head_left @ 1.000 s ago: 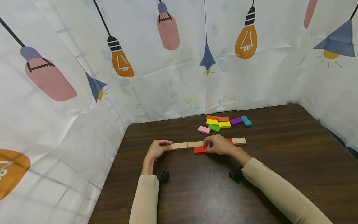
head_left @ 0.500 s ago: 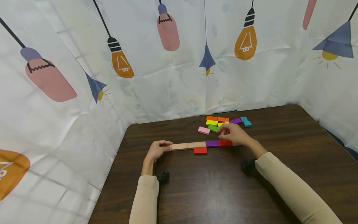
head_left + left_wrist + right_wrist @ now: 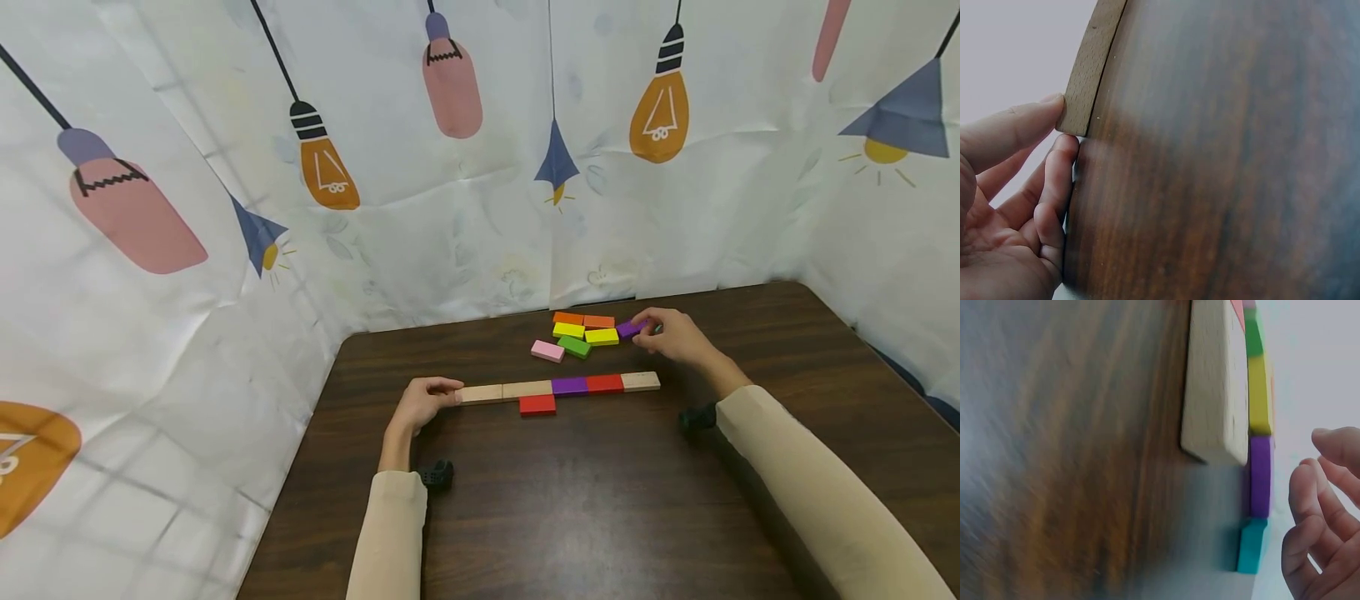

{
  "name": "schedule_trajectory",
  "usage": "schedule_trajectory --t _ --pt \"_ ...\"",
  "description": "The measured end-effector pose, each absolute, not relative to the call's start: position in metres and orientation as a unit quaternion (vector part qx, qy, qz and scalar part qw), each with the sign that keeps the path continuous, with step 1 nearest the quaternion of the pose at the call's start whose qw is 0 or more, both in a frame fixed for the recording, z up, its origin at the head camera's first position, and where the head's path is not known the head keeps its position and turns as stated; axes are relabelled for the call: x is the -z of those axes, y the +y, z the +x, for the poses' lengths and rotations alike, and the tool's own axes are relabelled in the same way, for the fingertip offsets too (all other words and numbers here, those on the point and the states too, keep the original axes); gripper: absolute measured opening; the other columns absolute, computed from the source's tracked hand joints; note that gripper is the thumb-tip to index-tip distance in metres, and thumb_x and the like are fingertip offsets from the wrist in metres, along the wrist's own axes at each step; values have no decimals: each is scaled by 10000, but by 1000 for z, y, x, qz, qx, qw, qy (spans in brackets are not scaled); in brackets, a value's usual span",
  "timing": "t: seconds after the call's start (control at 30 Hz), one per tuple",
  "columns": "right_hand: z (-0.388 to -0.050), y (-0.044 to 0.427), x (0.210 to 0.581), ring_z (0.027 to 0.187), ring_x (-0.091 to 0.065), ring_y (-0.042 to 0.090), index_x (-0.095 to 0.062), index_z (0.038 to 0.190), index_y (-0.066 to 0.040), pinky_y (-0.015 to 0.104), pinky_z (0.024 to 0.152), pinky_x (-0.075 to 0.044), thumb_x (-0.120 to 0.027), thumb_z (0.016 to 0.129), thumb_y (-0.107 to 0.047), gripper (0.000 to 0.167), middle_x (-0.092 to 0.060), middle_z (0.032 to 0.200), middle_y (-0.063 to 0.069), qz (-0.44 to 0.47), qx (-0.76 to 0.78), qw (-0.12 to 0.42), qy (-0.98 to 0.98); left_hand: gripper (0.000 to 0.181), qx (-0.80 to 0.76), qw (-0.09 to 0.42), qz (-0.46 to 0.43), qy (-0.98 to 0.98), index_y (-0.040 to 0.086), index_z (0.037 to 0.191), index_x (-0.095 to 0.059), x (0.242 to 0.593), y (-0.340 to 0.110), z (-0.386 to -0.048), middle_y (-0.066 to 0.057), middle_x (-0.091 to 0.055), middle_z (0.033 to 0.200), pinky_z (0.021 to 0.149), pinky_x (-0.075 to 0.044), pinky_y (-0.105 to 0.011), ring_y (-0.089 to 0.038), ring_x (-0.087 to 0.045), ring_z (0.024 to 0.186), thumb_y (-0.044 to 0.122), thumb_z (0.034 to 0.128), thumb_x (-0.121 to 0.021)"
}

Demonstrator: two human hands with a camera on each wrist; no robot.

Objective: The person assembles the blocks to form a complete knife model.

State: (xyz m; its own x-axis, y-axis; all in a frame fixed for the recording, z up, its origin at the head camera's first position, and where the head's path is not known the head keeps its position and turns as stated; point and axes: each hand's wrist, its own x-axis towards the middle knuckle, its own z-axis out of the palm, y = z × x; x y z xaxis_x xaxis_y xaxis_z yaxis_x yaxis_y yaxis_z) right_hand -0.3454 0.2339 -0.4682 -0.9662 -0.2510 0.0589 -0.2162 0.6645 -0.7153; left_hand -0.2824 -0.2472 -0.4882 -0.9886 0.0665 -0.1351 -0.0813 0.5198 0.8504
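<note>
My left hand [image 3: 422, 404] rests at the left end of a row of blocks; its thumb and a finger touch the end of a plain wooden block [image 3: 1092, 69]. Rightward in that row lie another wooden block [image 3: 527, 389], a purple block [image 3: 569, 386], a red block [image 3: 604, 383] and a wooden block [image 3: 641, 382]. My right hand [image 3: 675, 335] hovers by a second purple block [image 3: 630, 330] and a teal block [image 3: 1251, 547], which it mostly hides in the head view. Its fingers are loosely bent with nothing between them in the right wrist view.
A loose red block [image 3: 537, 406] lies in front of the row. Behind it are yellow blocks [image 3: 602, 337], orange blocks [image 3: 598, 322], a green block [image 3: 574, 347] and a pink block [image 3: 547, 351]. A printed curtain [image 3: 465, 233] stands behind the dark table [image 3: 525, 508].
My right hand has left the row, moving right and away to the purple and teal blocks at the back, uncovering the row's right part. My left hand stays at the row's left end.
</note>
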Motion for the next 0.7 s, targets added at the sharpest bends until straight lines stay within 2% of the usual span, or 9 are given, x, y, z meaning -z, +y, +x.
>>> schedule_trajectory --t 0.37,0.5,0.6,0.7 --pt "-367 246 466 815 -673 235 -579 1377 9 333 704 -542 -694 972 -143 447 -636 1181 215 -110 367 33 923 239 -497 76 -1 864 148 1158 -788 488 -247 -281 -86 -713 1071 855 -541 -385 -201 -652 923 169 919 -778" --pt "-373 248 467 1070 -634 378 -552 1418 0 510 899 -535 -695 974 -156 492 -598 1350 275 -113 344 45 931 238 -495 77 -2 866 152 1155 -789 488 -247 -280 -77 -713 1069 849 -540 -384 -204 -651 925 177 919 -780" --pt "-376 248 467 1275 -517 461 -537 1439 -9 629 1054 -427 -684 979 -157 505 -519 1457 302 -113 330 55 936 232 -495 78 -2 865 159 1153 -790 488 -247 -280 -66 -716 1064 854 -542 -389 -204 -656 928 177 921 -778" --pt "-379 247 467 1331 -464 487 -534 1444 -16 666 1100 -372 -673 982 -147 500 -475 1494 310 -113 318 65 939 236 -495 76 0 866 150 1157 -788 488 -247 -280 -61 -714 1056 849 -543 -387 -202 -657 923 177 922 -776"
